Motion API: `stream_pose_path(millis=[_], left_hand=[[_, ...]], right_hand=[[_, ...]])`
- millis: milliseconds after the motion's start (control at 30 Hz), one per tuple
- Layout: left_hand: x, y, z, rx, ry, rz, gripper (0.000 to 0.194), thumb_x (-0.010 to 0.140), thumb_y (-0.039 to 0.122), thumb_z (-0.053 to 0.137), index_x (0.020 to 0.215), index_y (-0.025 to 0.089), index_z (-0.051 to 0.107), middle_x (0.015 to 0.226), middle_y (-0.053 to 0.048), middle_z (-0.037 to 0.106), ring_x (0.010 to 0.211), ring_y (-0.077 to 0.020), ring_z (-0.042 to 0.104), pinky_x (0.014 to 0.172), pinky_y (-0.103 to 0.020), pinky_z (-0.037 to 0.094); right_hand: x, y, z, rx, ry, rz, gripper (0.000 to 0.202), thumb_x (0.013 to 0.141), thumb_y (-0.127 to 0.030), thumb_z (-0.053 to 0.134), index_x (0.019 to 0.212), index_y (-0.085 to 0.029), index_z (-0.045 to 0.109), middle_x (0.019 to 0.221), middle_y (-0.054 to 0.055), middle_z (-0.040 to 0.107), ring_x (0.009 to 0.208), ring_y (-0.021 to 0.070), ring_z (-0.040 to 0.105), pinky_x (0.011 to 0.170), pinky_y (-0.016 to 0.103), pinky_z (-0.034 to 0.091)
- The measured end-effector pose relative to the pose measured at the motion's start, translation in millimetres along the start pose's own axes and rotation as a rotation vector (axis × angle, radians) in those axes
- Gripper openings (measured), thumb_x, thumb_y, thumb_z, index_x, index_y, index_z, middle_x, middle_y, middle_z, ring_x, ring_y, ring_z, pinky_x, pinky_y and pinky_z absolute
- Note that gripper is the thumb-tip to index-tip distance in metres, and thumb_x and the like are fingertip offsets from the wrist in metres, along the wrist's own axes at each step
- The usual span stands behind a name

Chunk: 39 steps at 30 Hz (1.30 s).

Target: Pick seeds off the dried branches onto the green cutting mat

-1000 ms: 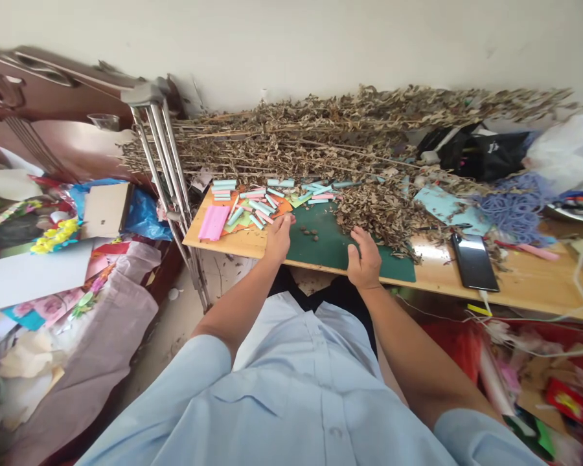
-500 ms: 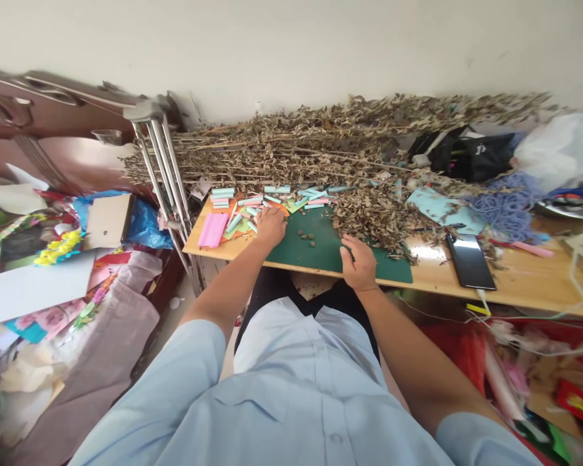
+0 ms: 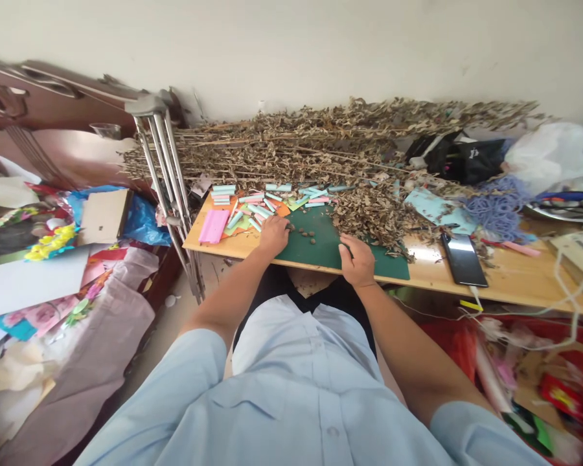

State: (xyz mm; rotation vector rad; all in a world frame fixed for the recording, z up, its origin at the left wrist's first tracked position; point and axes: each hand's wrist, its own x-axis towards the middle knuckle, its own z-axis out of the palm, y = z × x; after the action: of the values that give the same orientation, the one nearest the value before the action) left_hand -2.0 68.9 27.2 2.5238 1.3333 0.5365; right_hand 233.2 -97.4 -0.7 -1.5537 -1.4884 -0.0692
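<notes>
My left hand rests at the left part of the green mat, its fingertips beside small brown balls. Whether its curled fingers hold anything is hidden. My right hand lies on the mat near its front edge, thumb apart from the fingers, with nothing in it. Just beyond it is a heap of dry crumbled leaves. Rolled paper pieces in pale blue and pink lie left of the mat, beside a pink stack.
Long dried stalks lie along the wall. A black phone with a cable lies on the wooden table at right. Metal crutches stand at the left end. Blue yarn sits at the back right.
My left hand has drawn back slightly from the paper rolls, and more small balls show beside its fingertips. My right hand stays in nearly the same place.
</notes>
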Motion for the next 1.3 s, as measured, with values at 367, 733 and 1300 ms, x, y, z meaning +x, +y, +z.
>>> stream_pose_path(millis=[367, 733, 1300], left_hand=[[4, 1, 1.9, -0.233, -0.059, 0.064, 0.027, 0.086, 0.012, 0.055, 0.102, 0.017, 0.076, 0.108, -0.014, 0.071, 0.111, -0.0294, 0.061, 0.102, -0.043, 0.047], [-38, 32, 9.8, -1.32, -0.034, -0.496, 0.024, 0.07, 0.022, 0.081, 0.091, 0.015, 0.07, 0.081, -0.003, 0.07, 0.073, -0.0139, 0.066, 0.064, -0.026, 0.049], [-50, 45, 12.0, -1.515, -0.158, -0.499, 0.038, 0.061, 0.022, 0.089, 0.092, 0.01, 0.071, 0.074, -0.003, 0.071, 0.069, -0.0129, 0.069, 0.069, -0.027, 0.054]], right_hand=[[-1, 2, 1, -0.011, -0.007, 0.001, 0.032, 0.101, -0.037, 0.049, 0.114, -0.018, 0.072, 0.121, 0.013, 0.075, 0.116, 0.0265, 0.07, 0.105, 0.05, 0.054], [5, -22, 11, 0.073, -0.161, -0.011, 0.032, 0.098, -0.037, 0.055, 0.119, -0.02, 0.071, 0.103, 0.011, 0.076, 0.09, 0.0236, 0.071, 0.089, 0.042, 0.059], [17, -46, 53, 0.371, -0.276, 0.234, 0.019, 0.088, -0.033, 0.065, 0.096, -0.023, 0.079, 0.098, 0.005, 0.078, 0.085, 0.0202, 0.071, 0.083, 0.035, 0.058]])
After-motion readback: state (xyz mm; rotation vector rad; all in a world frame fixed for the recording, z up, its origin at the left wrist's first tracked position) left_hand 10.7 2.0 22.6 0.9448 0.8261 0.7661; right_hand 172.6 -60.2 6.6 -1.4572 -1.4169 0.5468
